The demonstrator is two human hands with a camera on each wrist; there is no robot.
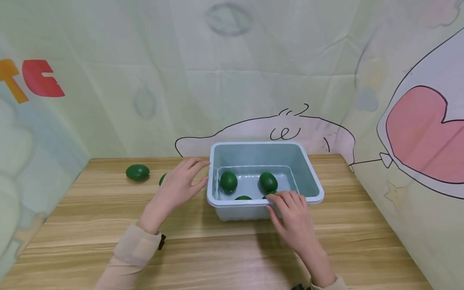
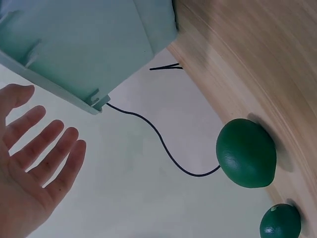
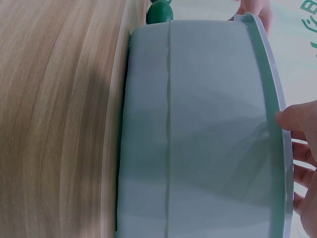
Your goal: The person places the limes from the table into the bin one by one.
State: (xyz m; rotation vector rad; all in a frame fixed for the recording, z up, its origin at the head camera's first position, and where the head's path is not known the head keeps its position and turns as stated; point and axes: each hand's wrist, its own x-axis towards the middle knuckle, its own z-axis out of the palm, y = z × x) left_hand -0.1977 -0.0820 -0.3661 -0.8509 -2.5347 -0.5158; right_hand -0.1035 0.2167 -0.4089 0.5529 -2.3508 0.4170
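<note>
A pale blue plastic bin (image 1: 243,213) stands on the wooden table. My right hand (image 1: 295,219) grips its near rim, thumb outside and fingers over the edge; the right wrist view shows the thumb (image 3: 292,118) against the rim. By the left rim is my left hand (image 1: 181,179), fingers spread and holding nothing; a small gap parts it from the bin in the left wrist view. Inside lie several green limes, such as one at left (image 1: 228,182) and another at right (image 1: 268,182). The near wall and right fingers partly hide others.
Left of the bin, one lime (image 1: 137,172) rests on the table (image 1: 203,257). A second lime (image 1: 162,179) is mostly hidden behind the left hand. A printed cloth (image 1: 181,100) hangs behind the table and along its sides.
</note>
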